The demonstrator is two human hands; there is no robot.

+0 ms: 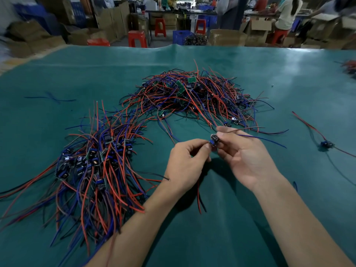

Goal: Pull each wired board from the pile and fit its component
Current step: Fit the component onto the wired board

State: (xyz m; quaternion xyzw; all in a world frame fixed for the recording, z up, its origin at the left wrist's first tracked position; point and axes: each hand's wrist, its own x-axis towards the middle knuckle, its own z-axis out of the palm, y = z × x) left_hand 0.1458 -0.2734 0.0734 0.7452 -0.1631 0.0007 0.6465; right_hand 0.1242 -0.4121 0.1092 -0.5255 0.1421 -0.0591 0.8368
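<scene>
— Hands first: what are they doing?

— Both are on one small wired board (pixel 213 141), held up over the tabletop (pixel 250 218) a little toward its near edge. My left hand (pixel 185 162) pinches the board's lower end between thumb and curled fingers (pixel 200 144). My right hand (pixel 245 157) pinches the upper end, thumb and forefinger clamped on the dark round part there. The other right fingers lie loosely bent, palm turned up.

— And the board's wires?

— A blue wire (pixel 264 139) runs off to the right from between my right fingers. A red and a black one (pixel 199 197) hang down under my left hand and trail toward the near edge.

— Where is the pile?

— Two heaps. The far pile (pixel 192 93) sits around the middle of the green tabletop, a tangle of red, blue and black leads with a few green boards showing on top. The left heap (pixel 92 166) lies toward the left edge, its boards bunched together and its leads fanning toward me; my left forearm crosses its near wires.

— Anything else on the cloth?

— A single board with leads (pixel 325 144) lies alone near the right edge, well apart from my hands. A loose blue wire (pixel 52 98) lies toward the far left.

— Can you tell whether the part is seated?

— No, my fingertips cover the joint.
</scene>
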